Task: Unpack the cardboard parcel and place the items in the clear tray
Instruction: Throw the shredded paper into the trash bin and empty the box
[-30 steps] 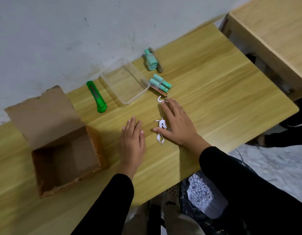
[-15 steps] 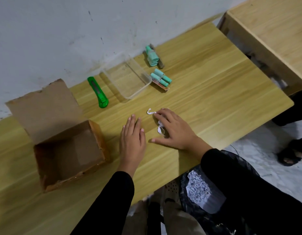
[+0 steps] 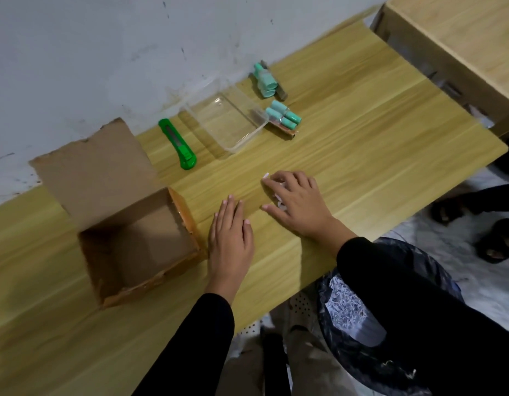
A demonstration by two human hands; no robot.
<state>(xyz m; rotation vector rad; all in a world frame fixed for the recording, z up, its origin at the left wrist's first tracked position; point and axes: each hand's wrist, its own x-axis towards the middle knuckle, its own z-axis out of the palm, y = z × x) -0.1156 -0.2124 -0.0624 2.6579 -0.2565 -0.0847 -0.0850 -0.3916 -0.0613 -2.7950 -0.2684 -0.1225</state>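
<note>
Wooden table (image 3: 362,144) against a grey wall. Cardboard parcel (image 3: 139,247) sits open at near left, flap up toward the wall, inside looks empty. Left hand (image 3: 230,238) lies flat, palm down, fingers straight and together, just right of the parcel's edge, gripping nothing. Right hand (image 3: 297,200) is right of it, fingers curled down over small white paper scraps (image 3: 277,197) on the tabletop; scraps peek out under the fingers and thumb, can't tell if they're actually pinched. Clear tray (image 3: 227,121) is farther back near the wall, nothing visible inside. Green utility knife (image 3: 177,144) lies just left of the tray. Two bundles of teal cylinders outside the tray: one (image 3: 283,117) touching its right edge, another (image 3: 266,81) farther back by the wall. Black sleeves on both arms.
</note>
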